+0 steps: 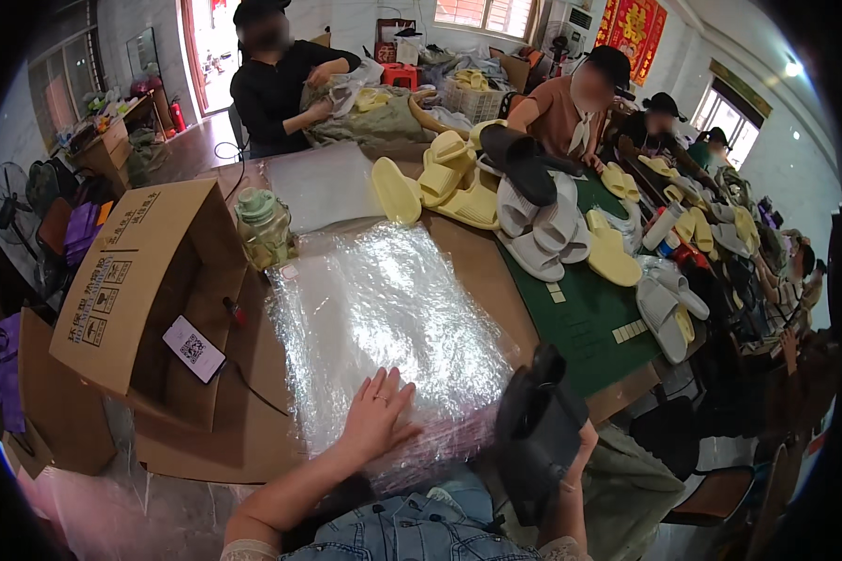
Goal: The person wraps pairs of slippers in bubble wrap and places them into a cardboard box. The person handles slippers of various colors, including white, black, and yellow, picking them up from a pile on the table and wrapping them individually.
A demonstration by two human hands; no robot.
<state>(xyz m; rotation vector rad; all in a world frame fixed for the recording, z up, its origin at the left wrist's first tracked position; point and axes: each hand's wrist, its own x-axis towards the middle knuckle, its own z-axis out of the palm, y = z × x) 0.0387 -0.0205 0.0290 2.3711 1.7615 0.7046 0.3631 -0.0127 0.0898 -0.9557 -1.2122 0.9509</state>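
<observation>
My left hand point(376, 419) lies with its fingers stretched out on a stack of clear plastic bags point(374, 309), near the end closest to me. A ring shows on one finger. In my right hand point(578, 458) are black slippers point(538, 425), held upright at the right corner of the stack. The slippers hide most of that hand's fingers. Beyond the bags lies a pile of yellow slippers point(458, 187) and grey slippers point(538, 220), with a black slipper point(524, 166) on top.
Left of the bags, an open cardboard box point(140, 290) lies on its side, with a phone point(194, 349) at its opening. A green-lidded jar point(260, 229) stands behind it. Several people sit or stand around the table; more slippers point(669, 309) cover a green mat point(580, 360).
</observation>
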